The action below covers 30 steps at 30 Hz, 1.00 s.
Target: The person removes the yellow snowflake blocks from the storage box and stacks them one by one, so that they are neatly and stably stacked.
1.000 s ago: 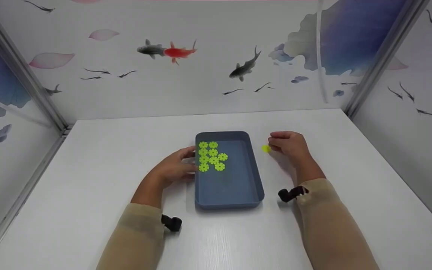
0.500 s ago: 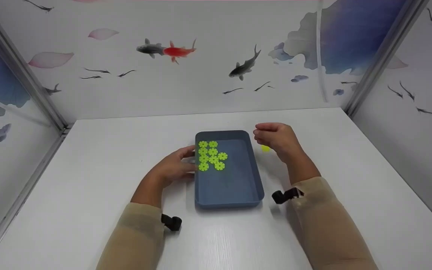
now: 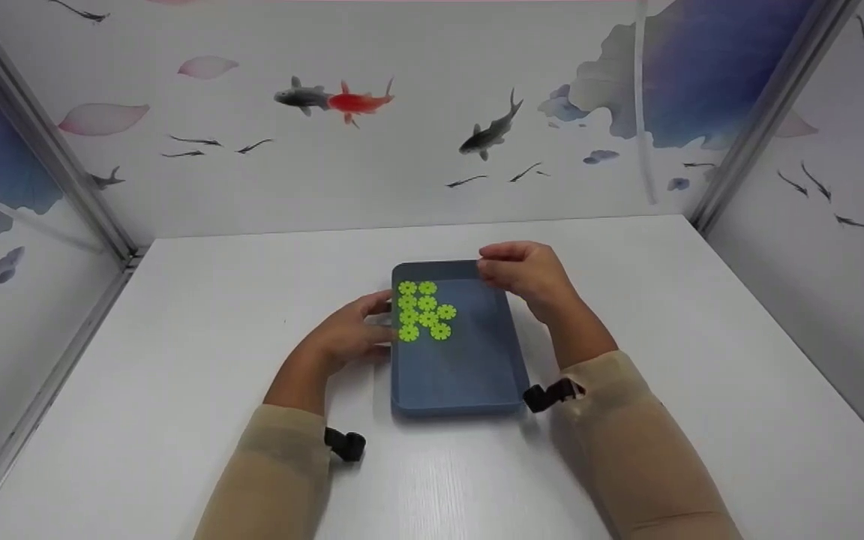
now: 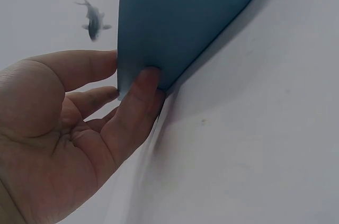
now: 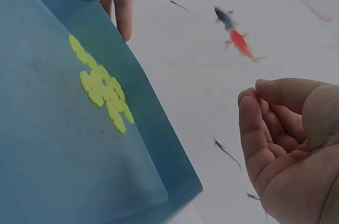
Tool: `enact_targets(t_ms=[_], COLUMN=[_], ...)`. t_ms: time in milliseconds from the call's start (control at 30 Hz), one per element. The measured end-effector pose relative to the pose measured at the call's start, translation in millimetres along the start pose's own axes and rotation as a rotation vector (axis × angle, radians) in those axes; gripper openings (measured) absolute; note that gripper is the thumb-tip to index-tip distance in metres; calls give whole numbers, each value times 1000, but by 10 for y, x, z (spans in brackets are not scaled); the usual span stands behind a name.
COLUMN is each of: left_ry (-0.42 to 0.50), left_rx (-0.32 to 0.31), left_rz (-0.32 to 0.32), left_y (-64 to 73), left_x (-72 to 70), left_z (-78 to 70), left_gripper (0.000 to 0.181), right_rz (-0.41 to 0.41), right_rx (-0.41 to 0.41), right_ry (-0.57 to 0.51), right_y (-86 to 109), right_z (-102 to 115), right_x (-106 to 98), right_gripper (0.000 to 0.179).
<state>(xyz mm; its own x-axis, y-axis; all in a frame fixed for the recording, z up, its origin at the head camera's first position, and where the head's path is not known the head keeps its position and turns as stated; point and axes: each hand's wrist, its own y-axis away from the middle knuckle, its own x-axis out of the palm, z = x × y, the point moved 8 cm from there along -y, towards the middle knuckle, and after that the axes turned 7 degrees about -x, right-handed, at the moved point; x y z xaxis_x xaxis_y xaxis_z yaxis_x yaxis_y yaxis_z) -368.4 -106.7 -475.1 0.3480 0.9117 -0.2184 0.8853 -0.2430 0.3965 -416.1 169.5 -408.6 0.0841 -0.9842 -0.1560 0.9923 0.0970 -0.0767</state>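
A shallow blue-grey tray (image 3: pixel 462 375) stands on the white table. Several flat yellow-green notched discs (image 3: pixel 427 303) lie grouped along its left side. My left hand (image 3: pixel 342 334) holds the tray's left side. Its thumb (image 4: pixel 98 68) is at the rim, and a fingertip (image 4: pixel 150 75) lies on the outer wall. Over the tray's far right corner is my right hand (image 3: pixel 526 274), its fingers bent. In the right wrist view that hand (image 5: pixel 288 128) has thumb and index fingertips together; I cannot tell whether a disc is hidden between them.
A white wall (image 3: pixel 417 187) with printed fish and petals rises behind the table (image 3: pixel 214 315), and side panels stand left and right. Each wrist carries a small black camera, one at the left cuff (image 3: pixel 346 445) and one at the right cuff (image 3: pixel 552 394).
My right hand has moved left from the table beside the tray to over its far right corner. A yellow disc seen there earlier is out of sight. The left hand and tray stay put.
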Motion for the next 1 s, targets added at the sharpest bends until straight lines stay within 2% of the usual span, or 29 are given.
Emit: enact_targets(t_ms=[167, 300, 500, 667, 1000], left_ry=[-14, -24, -21, -22, -17], left_rx=[0, -3, 7, 0, 6], left_rz=[-9, -16, -6, -6, -7], left_y=[5, 5, -5, -9, -22], left_x=[-22, -28, -8, 0, -8], left_z=[-8, -10, -7, 2, 2], left_gripper=[82, 84, 83, 83, 84], right_rz=[74, 133, 191, 227, 325], right_rx=[10, 25, 39, 46, 29], right_ry=[79, 136, 221, 360, 485], right_y=[-110, -211, -289, -332, -367], right_z=[-3, -87, -214, -315, -411], right_x=[205, 354, 520, 581, 649], right_gripper=[34, 38, 34, 29, 37])
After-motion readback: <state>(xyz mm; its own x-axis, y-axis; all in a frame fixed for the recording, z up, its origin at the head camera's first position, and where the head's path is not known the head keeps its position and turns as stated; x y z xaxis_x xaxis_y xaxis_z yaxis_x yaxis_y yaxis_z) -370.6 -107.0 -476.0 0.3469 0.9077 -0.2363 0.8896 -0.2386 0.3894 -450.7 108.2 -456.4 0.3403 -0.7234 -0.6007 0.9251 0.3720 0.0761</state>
